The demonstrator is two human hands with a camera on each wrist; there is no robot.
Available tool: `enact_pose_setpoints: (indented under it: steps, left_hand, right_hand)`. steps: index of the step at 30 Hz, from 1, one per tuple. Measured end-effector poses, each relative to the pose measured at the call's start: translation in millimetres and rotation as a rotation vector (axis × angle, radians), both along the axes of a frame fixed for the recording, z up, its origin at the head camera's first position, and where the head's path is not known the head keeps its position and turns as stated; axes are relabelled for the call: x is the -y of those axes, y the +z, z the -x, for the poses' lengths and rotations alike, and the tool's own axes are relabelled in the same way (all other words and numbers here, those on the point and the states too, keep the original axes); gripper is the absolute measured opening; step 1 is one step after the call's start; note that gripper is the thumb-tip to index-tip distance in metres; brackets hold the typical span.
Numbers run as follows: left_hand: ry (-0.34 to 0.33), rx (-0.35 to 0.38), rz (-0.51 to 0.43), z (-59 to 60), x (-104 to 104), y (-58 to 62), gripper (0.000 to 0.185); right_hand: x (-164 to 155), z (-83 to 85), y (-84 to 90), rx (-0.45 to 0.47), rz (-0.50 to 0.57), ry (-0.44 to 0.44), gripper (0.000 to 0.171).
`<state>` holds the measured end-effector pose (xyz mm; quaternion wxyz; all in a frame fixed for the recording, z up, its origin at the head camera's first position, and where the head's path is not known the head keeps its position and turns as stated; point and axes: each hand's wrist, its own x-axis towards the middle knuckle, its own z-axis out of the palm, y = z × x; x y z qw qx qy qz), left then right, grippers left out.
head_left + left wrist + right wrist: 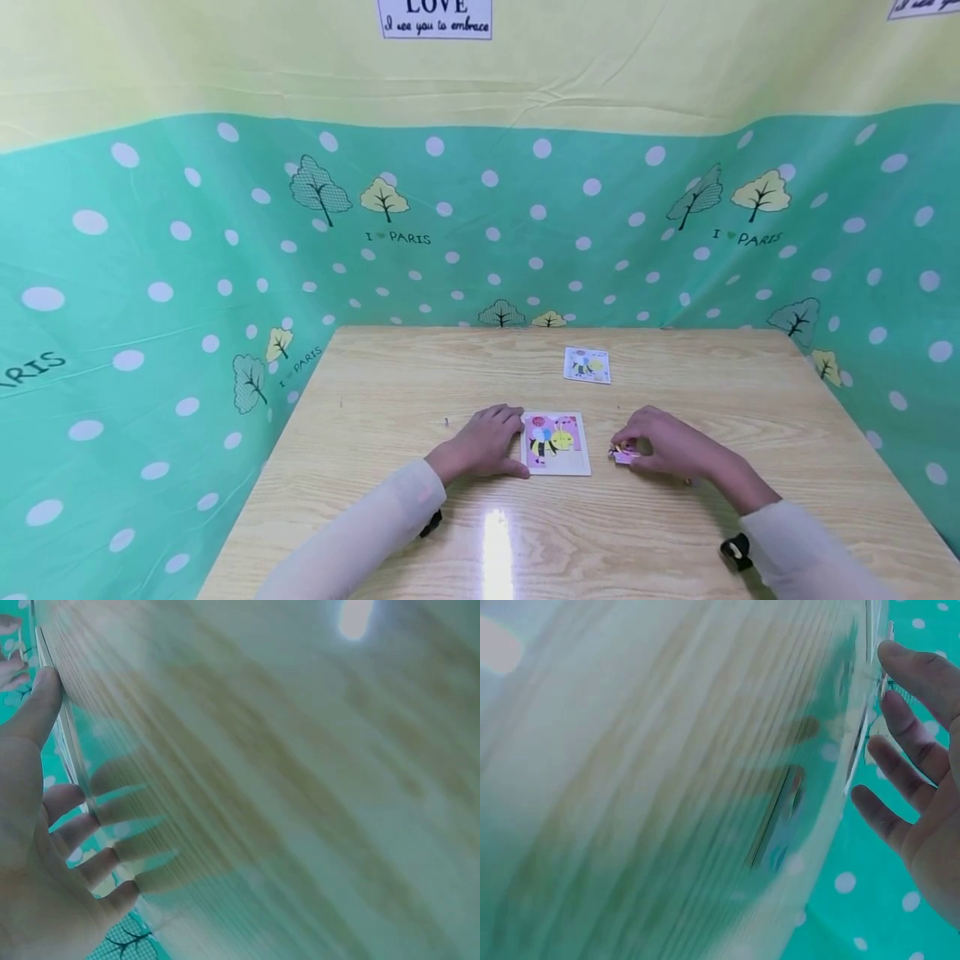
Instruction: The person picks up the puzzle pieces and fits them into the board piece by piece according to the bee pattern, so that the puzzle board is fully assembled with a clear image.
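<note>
A puzzle board (pixel 555 468) with a bee picture, partly filled with pieces, lies flat on the table. My left hand (pixel 487 442) rests at its left side, fingers spread, the fingertips by the upper left corner and the thumb by the lower left one. To the right of the board, my right hand (pixel 663 442) pinches a small pink puzzle piece (pixel 624 457) between thumb and fingers, low over the table. The right wrist view shows the right hand (pixel 922 757) from the palm side, its remaining fingers loosely bent.
A card (pixel 587 366) with the same bee picture lies behind the board. Another small piece (pixel 690 482) peeks out under the right hand. A tiny scrap (pixel 446 422) lies left of the left hand. A patterned curtain (pixel 510 225) stands behind the wooden table (pixel 390 375).
</note>
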<state>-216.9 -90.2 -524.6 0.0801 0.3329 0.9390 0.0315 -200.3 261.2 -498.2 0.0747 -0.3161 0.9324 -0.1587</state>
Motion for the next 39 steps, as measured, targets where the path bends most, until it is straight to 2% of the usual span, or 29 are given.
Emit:
enact_pose_setpoints:
  steps: [10,20,27,39]
  left_hand:
    - [0.002,0.007,-0.005,-0.5,1,-1.5,0.082]
    - [0.003,0.003,-0.009,-0.8,0,-0.4,0.081]
    - [0.007,0.003,-0.007,1.3,0,-2.3,0.081]
    - [0.005,-0.002,-0.003,1.9,0,-4.4,0.081]
  right_hand:
    - [29,8.0,0.5,0.037,0.016,0.0,0.035]
    - [56,10.5,-0.9,0.011,0.048,0.103,0.033]
    - [75,13.3,-6.7,0.043,0.005,0.098,0.035]
    - [100,18.9,-7.6,0.009,-0.07,0.198,0.033]
